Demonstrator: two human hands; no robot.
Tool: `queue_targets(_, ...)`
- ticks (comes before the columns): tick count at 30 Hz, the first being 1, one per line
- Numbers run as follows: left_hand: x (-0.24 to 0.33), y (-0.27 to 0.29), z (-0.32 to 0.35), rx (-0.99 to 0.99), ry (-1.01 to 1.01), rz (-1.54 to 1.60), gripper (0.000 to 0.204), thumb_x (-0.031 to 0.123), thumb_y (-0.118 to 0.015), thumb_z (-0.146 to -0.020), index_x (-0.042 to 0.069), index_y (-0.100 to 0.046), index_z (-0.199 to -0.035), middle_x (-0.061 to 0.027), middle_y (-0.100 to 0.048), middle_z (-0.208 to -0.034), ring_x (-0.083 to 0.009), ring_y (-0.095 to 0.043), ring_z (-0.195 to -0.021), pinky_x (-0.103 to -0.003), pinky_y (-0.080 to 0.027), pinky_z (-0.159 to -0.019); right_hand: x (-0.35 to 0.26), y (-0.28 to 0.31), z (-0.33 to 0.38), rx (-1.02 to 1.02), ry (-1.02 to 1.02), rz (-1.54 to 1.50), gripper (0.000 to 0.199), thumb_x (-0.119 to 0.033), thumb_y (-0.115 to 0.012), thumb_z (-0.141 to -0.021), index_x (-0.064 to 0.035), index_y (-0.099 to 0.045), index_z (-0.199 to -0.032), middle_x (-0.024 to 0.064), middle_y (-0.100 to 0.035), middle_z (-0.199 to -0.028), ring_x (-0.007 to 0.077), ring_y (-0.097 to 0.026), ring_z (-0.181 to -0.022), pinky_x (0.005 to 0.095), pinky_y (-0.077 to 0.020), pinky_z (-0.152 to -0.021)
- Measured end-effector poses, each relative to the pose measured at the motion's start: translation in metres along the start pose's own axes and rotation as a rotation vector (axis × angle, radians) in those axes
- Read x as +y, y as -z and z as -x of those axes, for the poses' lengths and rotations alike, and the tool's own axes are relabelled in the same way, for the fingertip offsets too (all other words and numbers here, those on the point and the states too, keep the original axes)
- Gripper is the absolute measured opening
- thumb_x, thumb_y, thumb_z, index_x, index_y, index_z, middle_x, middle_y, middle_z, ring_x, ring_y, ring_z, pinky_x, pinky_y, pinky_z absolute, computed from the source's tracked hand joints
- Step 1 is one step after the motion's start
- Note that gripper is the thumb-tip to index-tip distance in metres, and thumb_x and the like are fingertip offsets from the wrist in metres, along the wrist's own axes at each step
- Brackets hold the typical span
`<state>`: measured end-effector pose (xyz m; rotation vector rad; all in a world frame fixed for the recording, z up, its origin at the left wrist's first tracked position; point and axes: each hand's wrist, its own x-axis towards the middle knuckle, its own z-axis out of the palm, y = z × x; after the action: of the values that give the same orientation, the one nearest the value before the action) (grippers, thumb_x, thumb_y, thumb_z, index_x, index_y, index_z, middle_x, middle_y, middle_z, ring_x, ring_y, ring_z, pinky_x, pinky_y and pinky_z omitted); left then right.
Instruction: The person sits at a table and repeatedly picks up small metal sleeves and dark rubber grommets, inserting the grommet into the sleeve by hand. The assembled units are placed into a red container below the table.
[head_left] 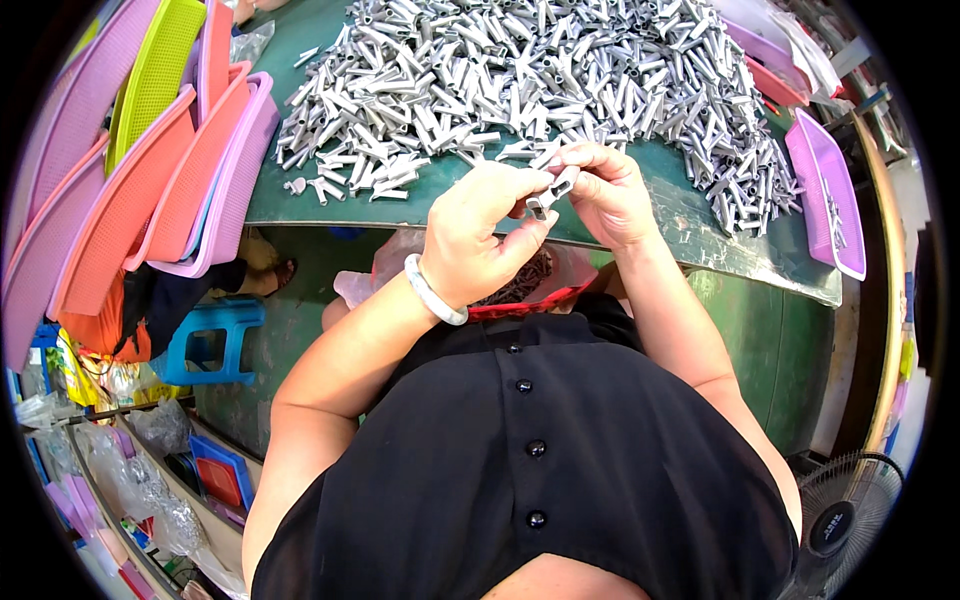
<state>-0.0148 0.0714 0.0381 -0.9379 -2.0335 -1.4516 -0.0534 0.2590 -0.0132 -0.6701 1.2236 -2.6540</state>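
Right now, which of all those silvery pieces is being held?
The silvery piece pinched between the left hand and right hand; those in the heap lie loose on the green table.

Bright light pales the back of the bare left hand and the bare right hand; the short silver metal tube between their fingertips looks sharp. Glare whitens the green tabletop right of them. Below, the green floor is darker. To their left, long orange plastic baskets bow with fisheye distortion; black fills the corners.
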Motion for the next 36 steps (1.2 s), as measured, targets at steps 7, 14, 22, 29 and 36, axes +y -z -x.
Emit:
queue_targets(7,0.003,-0.004,0.001,0.057,-0.055,-0.053,0.031,-0.001,-0.069,-0.068,0.005,-0.064,-0.098,-0.0087,-0.062,-0.082,-0.0217,-0.06,-0.067,-0.03,-0.049,-0.058,0.0,0.001,0.003,-0.058,0.003,0.033,0.019,0.004,-0.068,-0.077,-0.0005,-0.068,-0.096,0.0098,-0.065,-0.096,0.018,-0.06,-0.093,0.0304,-0.0469,-0.087)
queue_targets(14,0.006,-0.004,-0.004,0.073,-0.032,-0.182,0.026,0.002,-0.07,-0.067,0.006,-0.065,-0.092,-0.0072,-0.059,-0.074,-0.0222,-0.058,-0.063,-0.031,-0.047,-0.054,0.006,-0.004,0.008,0.005,-0.047,0.119,0.018,0.005,-0.069,-0.076,-0.0013,-0.069,-0.093,0.009,-0.065,-0.097,0.0181,-0.06,-0.094,0.0306,-0.0465,-0.088)
queue_targets(22,0.006,0.0,-0.003,0.027,-0.068,-0.208,0.02,0.002,-0.071,-0.068,0.006,-0.066,-0.087,-0.0039,-0.056,-0.07,-0.0142,-0.053,-0.057,-0.025,-0.042,-0.05,0.003,-0.01,0.007,-0.039,-0.004,0.261,0.02,0.002,-0.068,-0.078,-0.0015,-0.068,-0.097,0.0079,-0.065,-0.1,0.017,-0.06,-0.096,0.0295,-0.0468,-0.088)
queue_targets(29,0.005,0.02,0.02,-0.269,0.064,-0.249,0.014,0.002,-0.07,-0.069,0.006,-0.064,-0.081,-0.0039,-0.053,-0.067,-0.0162,-0.052,-0.052,-0.027,-0.042,-0.048,-0.017,0.01,-0.001,0.089,-0.03,0.906,0.025,-0.004,-0.065,-0.083,-0.0024,-0.064,-0.108,0.0057,-0.066,-0.099,0.0138,-0.06,-0.09,0.0276,-0.0467,-0.082)
queue_targets(36,-0.018,0.012,0.061,-0.528,0.196,-0.528,0.019,0.021,-0.071,-0.074,0.008,-0.063,-0.086,-0.0072,-0.057,-0.075,-0.0276,-0.06,-0.066,-0.039,-0.048,-0.06,-0.012,0.006,-0.015,0.033,0.314,2.008,0.017,-0.01,-0.067,-0.072,-0.0084,-0.066,-0.089,0.0065,-0.056,-0.088,0.0279,-0.054,-0.09,0.0397,-0.0433,-0.079)
